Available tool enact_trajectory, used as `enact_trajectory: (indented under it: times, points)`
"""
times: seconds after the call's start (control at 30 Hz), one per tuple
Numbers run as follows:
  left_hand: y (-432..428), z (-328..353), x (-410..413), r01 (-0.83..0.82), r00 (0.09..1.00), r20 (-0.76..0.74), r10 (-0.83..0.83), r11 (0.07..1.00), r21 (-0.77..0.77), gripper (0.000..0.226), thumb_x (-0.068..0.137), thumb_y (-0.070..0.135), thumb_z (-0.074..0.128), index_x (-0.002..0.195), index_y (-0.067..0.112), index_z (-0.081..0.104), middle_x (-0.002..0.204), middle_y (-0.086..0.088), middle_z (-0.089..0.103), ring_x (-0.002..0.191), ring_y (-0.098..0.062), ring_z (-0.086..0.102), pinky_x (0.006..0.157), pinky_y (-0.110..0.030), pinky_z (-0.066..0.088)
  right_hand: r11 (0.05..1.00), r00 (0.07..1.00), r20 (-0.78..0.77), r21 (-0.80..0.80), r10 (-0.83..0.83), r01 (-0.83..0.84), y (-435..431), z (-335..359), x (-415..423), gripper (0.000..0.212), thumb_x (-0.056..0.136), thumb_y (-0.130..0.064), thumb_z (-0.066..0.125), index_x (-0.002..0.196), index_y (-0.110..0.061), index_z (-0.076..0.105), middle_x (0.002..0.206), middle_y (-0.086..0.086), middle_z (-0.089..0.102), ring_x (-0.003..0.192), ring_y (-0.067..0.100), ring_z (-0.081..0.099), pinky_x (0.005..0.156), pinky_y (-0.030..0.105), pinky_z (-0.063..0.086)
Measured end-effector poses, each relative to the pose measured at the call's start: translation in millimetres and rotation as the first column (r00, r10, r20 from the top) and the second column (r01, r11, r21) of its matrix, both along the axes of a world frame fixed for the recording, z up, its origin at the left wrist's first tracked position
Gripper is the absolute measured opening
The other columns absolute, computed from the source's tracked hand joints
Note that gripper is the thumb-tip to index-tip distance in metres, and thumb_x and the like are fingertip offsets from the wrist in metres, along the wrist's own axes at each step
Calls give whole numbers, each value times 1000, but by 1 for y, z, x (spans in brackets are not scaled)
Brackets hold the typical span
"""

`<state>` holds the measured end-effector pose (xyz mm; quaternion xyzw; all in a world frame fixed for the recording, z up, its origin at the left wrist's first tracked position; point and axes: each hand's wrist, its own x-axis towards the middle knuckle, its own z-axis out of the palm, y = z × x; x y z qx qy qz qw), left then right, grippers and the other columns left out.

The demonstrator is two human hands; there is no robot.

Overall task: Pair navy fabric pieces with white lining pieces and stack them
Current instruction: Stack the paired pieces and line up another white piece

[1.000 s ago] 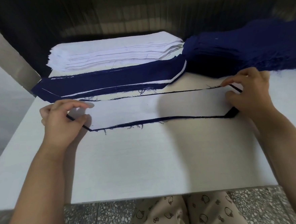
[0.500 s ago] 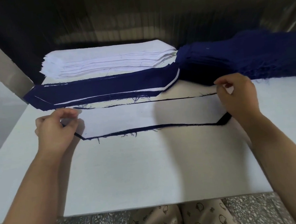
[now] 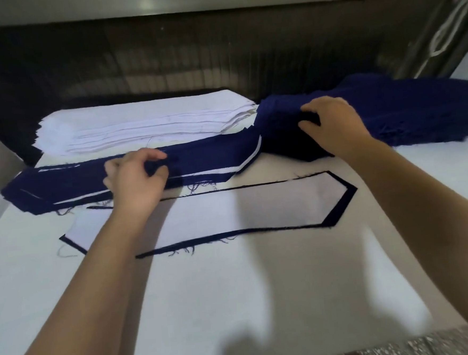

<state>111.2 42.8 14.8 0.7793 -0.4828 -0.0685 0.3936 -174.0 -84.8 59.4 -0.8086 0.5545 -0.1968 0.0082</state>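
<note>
Paired piece (image 3: 230, 213) (white lining atop navy) flat on counter (image 3: 236, 302). Just behind it — left hand (image 3: 136, 181), fingers pinching paired stack (image 3: 212, 159). Behind-right — right hand (image 3: 331, 126), fingers curled into navy pile (image 3: 422, 108).

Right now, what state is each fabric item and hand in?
Lining stack, flat, no hand on it.
Navy pile, left end gripped by right hand.
Paired stack, gripped by left hand.
Front pair, lining on navy, flat on table.
</note>
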Motion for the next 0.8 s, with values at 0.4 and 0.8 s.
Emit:
enact_trajectory:
  times: [0.4,0.8]
  points:
    - [-81,15,-98,201,978,-53,-204,978,-53,20,91,19,57,105,31,65,111,14,63,119,-19,34,83,-23,18,998,993,114,47,-44,38,-22,16,-6,12,91,-20,58,94,-13,68,88,2,60,78,14,50,71,29,37]
    - [-93,26,-132,334,927,-129,-353,931,-151,35,90,15,53,123,27,51,101,14,59,103,-12,33,88,-29,25,994,770,631,101,-94,38,-24,11,-12,12,87,-28,64,91,-17,65,79,-13,57,76,-1,52,64,13,38]
